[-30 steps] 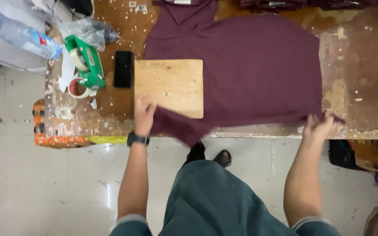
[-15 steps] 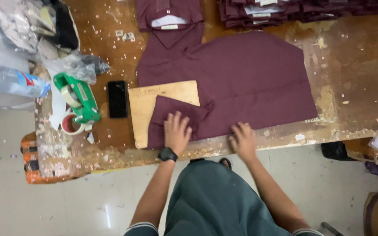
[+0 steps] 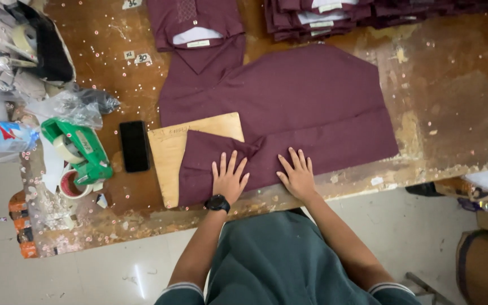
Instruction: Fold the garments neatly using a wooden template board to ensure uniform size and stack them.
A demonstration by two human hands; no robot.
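Both hands, left hand (image 3: 229, 179) and right hand (image 3: 298, 176), flat, fingers spread wide, pressing maroon shirt (image 3: 306, 107) over wooden board (image 3: 168, 152) near surface (image 3: 453, 96) front edge.

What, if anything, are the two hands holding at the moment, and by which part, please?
Nothing is gripped. The left hand and right hand lie flat, fingers spread, pressing the folded lower part of the maroon shirt.
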